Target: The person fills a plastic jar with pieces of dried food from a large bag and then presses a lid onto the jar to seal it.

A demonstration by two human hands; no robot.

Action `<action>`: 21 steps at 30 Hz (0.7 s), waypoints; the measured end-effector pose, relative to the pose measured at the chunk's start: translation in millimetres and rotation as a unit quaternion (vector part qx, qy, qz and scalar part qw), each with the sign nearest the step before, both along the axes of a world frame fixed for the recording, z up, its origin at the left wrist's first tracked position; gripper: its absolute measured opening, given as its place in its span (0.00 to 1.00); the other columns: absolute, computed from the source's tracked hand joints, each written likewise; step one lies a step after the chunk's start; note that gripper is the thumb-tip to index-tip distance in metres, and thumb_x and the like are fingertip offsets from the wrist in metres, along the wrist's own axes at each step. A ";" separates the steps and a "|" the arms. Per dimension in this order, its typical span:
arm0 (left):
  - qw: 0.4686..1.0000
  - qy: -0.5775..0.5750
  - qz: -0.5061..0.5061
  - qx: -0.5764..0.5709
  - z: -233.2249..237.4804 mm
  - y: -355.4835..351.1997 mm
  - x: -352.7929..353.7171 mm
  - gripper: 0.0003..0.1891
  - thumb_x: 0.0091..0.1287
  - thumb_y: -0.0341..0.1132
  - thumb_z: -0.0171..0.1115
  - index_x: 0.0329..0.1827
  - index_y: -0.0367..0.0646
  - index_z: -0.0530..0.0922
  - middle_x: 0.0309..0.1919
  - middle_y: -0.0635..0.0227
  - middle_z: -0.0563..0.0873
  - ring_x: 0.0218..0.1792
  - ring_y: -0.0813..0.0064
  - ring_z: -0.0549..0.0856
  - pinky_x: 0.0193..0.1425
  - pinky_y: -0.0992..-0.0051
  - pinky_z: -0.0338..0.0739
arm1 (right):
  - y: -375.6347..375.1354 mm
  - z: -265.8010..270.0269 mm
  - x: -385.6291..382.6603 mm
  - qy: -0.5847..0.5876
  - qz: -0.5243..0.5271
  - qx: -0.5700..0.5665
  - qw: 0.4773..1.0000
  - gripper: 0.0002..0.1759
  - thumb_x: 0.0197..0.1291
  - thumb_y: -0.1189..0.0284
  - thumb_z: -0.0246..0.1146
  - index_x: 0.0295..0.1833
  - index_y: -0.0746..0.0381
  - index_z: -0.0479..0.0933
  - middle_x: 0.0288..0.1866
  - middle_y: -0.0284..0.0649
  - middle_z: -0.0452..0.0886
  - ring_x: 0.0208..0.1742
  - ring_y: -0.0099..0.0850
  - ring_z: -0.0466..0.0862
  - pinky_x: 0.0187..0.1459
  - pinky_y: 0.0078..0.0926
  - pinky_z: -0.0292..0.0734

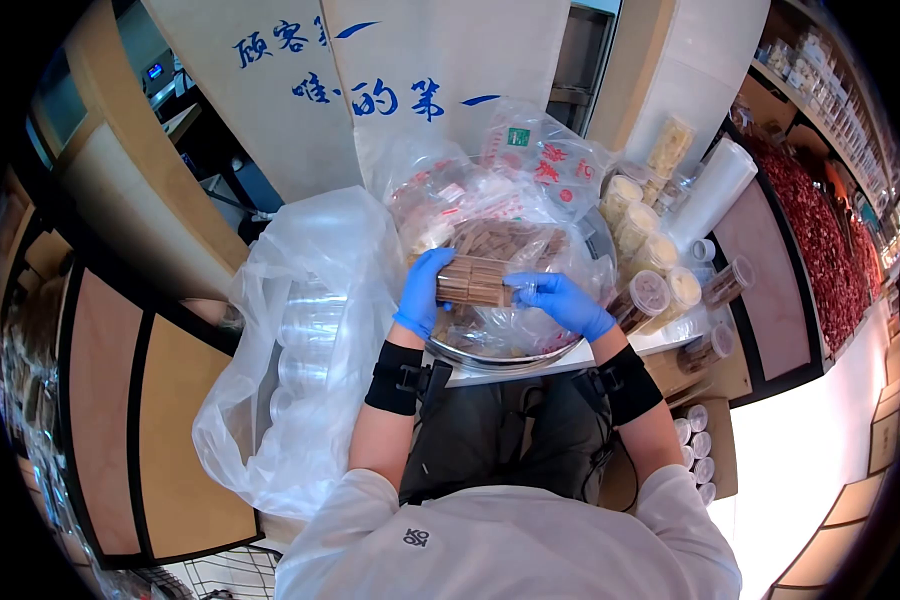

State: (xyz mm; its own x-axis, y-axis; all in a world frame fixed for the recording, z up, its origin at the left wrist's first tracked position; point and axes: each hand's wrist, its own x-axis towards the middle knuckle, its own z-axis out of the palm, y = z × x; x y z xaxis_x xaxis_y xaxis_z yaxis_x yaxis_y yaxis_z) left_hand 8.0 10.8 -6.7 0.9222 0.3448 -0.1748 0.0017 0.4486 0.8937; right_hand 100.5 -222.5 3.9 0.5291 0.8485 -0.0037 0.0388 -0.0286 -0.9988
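Both hands wear blue gloves. My left hand (pixel 427 293) grips the left end of a clear container (pixel 474 281) filled with brown strips, held sideways over a large round metal tray (pixel 515 362). At the container's right end is my right hand (pixel 562 302), its fingers closed on that end, where the opening seems to be. Beneath and behind the container, clear plastic bags (pixel 440 195) with red print cover much of the tray. More brown strips (pixel 510 240) lie under the plastic just behind the container.
A big plastic bag of empty clear jars (pixel 310 345) lies at the left. Filled jars (pixel 650 290) and a plastic roll (pixel 710 188) stand at the right. Below them is a box of lidded jars (pixel 702 443). Dried red goods (pixel 810 230) are heaped at the far right.
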 end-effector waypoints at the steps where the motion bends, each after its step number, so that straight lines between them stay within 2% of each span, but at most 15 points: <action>1: 1.000 0.004 0.001 0.006 0.1 -0.2 0.1 0.14 0.61 0.47 0.60 0.42 0.49 0.78 0.29 0.74 0.79 0.25 0.80 0.79 0.16 0.78 0.67 | -1.3 -3.0 2.2 -0.008 -0.025 0.008 1.000 0.14 0.63 0.75 0.61 0.54 0.64 0.78 0.51 0.37 0.81 0.48 0.24 0.80 0.54 0.26 0.76; 3: 1.000 -0.002 0.007 -0.007 -0.6 -0.2 0.3 0.14 0.61 0.47 0.60 0.43 0.49 0.78 0.29 0.73 0.79 0.25 0.80 0.79 0.17 0.78 0.67 | -2.9 -13.4 8.6 -0.015 -0.050 0.016 0.998 0.12 0.62 0.76 0.62 0.51 0.64 0.80 0.49 0.36 0.81 0.46 0.23 0.80 0.51 0.24 0.77; 5: 1.000 -0.009 0.014 -0.019 -1.1 -0.4 0.7 0.14 0.61 0.47 0.60 0.43 0.49 0.78 0.30 0.73 0.80 0.26 0.80 0.80 0.17 0.78 0.67 | -2.8 -26.5 16.4 -0.021 -0.131 0.087 0.987 0.11 0.60 0.76 0.64 0.48 0.63 0.79 0.46 0.35 0.81 0.43 0.23 0.81 0.47 0.23 0.78; 6: 0.999 -0.007 0.022 -0.024 -1.1 -0.6 0.9 0.14 0.61 0.47 0.60 0.44 0.49 0.78 0.30 0.73 0.80 0.26 0.79 0.80 0.18 0.78 0.68 | -2.9 -27.1 16.8 -0.021 -0.131 0.086 0.987 0.11 0.60 0.76 0.64 0.48 0.63 0.79 0.46 0.35 0.81 0.43 0.23 0.81 0.47 0.23 0.78; 8: 0.999 -0.006 0.030 -0.028 -1.3 -0.7 1.2 0.15 0.61 0.47 0.60 0.44 0.49 0.79 0.31 0.73 0.80 0.27 0.79 0.80 0.19 0.78 0.68 | -3.0 -28.3 17.8 0.042 -0.170 0.150 0.973 0.11 0.58 0.77 0.66 0.47 0.62 0.77 0.42 0.35 0.81 0.42 0.24 0.82 0.45 0.23 0.79; 12: 0.999 -0.014 0.029 -0.035 -3.5 0.6 1.5 0.16 0.61 0.47 0.60 0.46 0.49 0.79 0.32 0.73 0.80 0.29 0.79 0.80 0.20 0.78 0.69 | -1.0 -9.2 5.9 0.080 -0.176 0.168 0.967 0.14 0.58 0.77 0.66 0.50 0.62 0.75 0.41 0.36 0.81 0.42 0.25 0.82 0.44 0.24 0.79; 14: 0.999 -0.017 0.029 -0.039 -4.2 0.9 1.8 0.16 0.61 0.47 0.60 0.46 0.49 0.79 0.32 0.73 0.80 0.29 0.79 0.80 0.20 0.78 0.69 | -3.3 -9.0 5.7 0.094 -0.141 0.106 0.980 0.14 0.59 0.77 0.65 0.51 0.63 0.76 0.42 0.36 0.81 0.43 0.26 0.83 0.46 0.24 0.79; 18: 0.999 -0.009 0.025 -0.030 -1.8 0.5 0.8 0.17 0.61 0.47 0.60 0.47 0.49 0.78 0.32 0.73 0.81 0.29 0.79 0.81 0.20 0.78 0.69 | -4.3 -19.4 14.3 0.068 -0.149 0.120 0.979 0.14 0.61 0.76 0.64 0.53 0.63 0.75 0.43 0.35 0.81 0.44 0.24 0.82 0.47 0.24 0.79; 21: 0.999 -0.005 0.021 -0.035 -2.9 0.9 2.0 0.16 0.61 0.47 0.60 0.47 0.49 0.78 0.32 0.73 0.80 0.28 0.79 0.80 0.19 0.78 0.69 | -5.7 -19.1 14.9 0.135 -0.150 0.144 0.969 0.14 0.62 0.76 0.62 0.54 0.64 0.75 0.47 0.36 0.80 0.49 0.28 0.82 0.52 0.26 0.78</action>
State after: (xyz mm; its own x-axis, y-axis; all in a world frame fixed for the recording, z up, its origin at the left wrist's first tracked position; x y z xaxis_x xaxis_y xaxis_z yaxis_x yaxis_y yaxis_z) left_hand 10.0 11.7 -9.6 0.9091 0.3706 -0.1903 -0.0273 0.5087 0.8605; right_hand 115.4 -228.2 -15.2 0.7646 0.6435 0.0369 -0.1925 0.2826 -0.9397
